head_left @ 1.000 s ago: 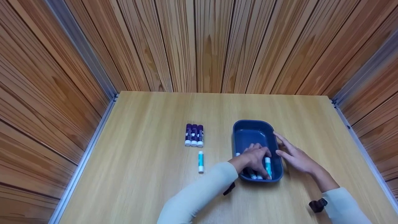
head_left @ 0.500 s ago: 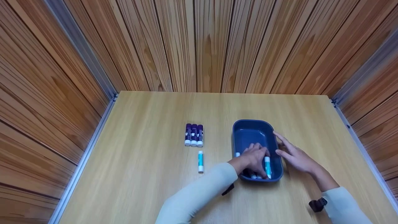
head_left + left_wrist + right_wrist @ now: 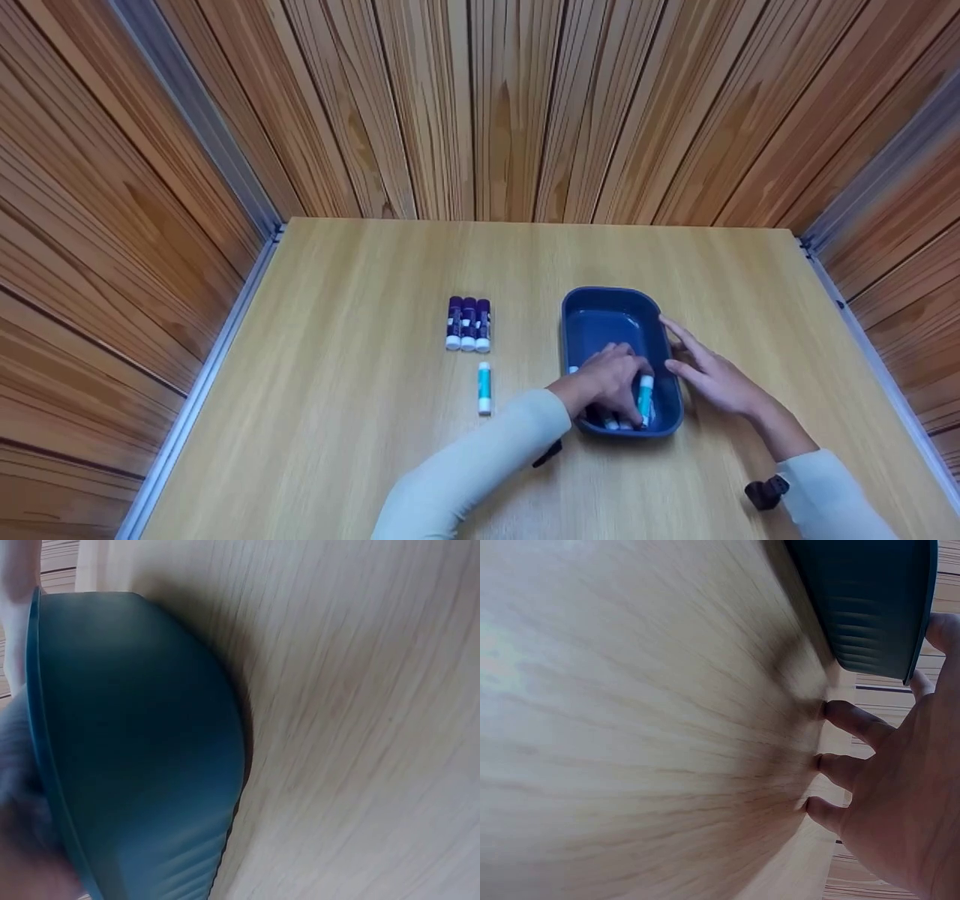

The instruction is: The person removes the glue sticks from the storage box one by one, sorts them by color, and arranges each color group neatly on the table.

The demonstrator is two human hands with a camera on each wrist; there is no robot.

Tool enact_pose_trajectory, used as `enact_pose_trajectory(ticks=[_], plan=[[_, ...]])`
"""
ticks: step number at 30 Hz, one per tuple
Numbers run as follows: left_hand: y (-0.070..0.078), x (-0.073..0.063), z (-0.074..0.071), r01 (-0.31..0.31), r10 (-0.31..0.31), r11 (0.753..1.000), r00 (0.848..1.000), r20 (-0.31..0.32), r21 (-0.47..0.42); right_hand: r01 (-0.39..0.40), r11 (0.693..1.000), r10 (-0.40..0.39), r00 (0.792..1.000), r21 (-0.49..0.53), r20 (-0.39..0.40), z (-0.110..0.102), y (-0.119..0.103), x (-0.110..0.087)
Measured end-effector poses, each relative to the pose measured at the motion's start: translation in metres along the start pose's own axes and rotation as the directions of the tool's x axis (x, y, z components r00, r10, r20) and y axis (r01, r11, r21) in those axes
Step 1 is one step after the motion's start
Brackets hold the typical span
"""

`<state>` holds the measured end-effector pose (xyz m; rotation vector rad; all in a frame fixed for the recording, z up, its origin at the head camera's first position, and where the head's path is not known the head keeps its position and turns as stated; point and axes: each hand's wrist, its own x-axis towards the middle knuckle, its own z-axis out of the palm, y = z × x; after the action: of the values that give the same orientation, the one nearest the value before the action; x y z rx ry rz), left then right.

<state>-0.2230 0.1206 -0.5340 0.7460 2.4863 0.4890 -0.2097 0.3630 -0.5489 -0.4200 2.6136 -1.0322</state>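
Note:
A dark blue plastic bin (image 3: 609, 300) stands on the table with several turquoise-and-white glue sticks inside its near half. My left hand (image 3: 613, 379) reaches down into it, thumb and forefinger pinching a glue stick (image 3: 646, 397) near its ends. The palm covers part of the other sticks. Along the bin's right side my right hand (image 3: 712, 379) rests with thumb and forefinger against the rim. In the right wrist view its other fingers (image 3: 855, 720) extend down toward the tabletop. The left wrist view mostly shows the bin's outer wall (image 3: 135, 720), the left hand blurred at its edge.
Left of the bin, three purple glue sticks (image 3: 469, 324) lie side by side in a row. One turquoise glue stick (image 3: 484, 388) lies just nearer than them. Wooden panels (image 3: 502, 112) enclose the table (image 3: 360, 337) at the back and sides.
The glue stick under my left thumb has tilted, its near end swinging slightly left. My left hand has shifted only a little, and the right hand keeps its place at the rim.

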Motion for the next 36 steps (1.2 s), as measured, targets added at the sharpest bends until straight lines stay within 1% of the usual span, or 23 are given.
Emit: enact_pose_trajectory(ticks=[4,6,11,14,17,20,23,27,32,36], plan=[[0.001,-0.001,0.001,0.009,-0.009,1.000,1.000,0.011,0.016,-0.007,1.000,0.007,1.000,0.002,0.009,-0.001,-0.001,-0.001],[0.002,-0.002,0.001,0.011,-0.012,1.000,1.000,0.005,0.019,-0.006,1.000,0.006,1.000,0.004,0.011,-0.001,-0.002,-0.001],[0.001,-0.003,0.000,0.004,-0.005,1.000,1.000,-0.003,-0.019,0.002,1.000,-0.002,1.000,0.010,0.007,-0.001,-0.001,-0.001],[-0.003,-0.004,-0.008,-0.015,0.017,0.998,0.999,0.035,-0.057,0.008,1.000,-0.008,1.000,-0.001,0.004,-0.001,-0.002,0.000],[-0.007,-0.004,-0.018,-0.015,0.026,0.993,0.994,0.104,-0.113,0.011,1.000,-0.011,1.000,-0.014,0.002,-0.001,-0.003,0.001],[-0.008,-0.005,-0.030,0.015,0.017,0.984,0.984,0.178,-0.178,0.007,1.000,-0.007,1.000,-0.016,0.005,-0.001,-0.003,0.002],[-0.007,-0.007,-0.037,0.033,0.015,0.976,0.975,0.221,-0.214,0.003,1.000,-0.003,1.000,-0.014,0.009,-0.001,-0.003,0.001],[-0.007,-0.009,-0.042,0.032,0.021,0.975,0.971,0.237,-0.218,-0.001,1.000,0.001,1.000,-0.010,0.012,-0.002,-0.002,0.000],[-0.007,-0.012,-0.042,0.017,0.033,0.979,0.970,0.242,-0.202,-0.003,1.000,0.003,1.000,0.000,0.013,-0.001,-0.002,0.000],[-0.007,-0.012,-0.042,0.014,0.039,0.977,0.969,0.244,-0.213,-0.001,1.000,0.001,1.000,0.002,0.014,-0.002,-0.002,-0.001]])
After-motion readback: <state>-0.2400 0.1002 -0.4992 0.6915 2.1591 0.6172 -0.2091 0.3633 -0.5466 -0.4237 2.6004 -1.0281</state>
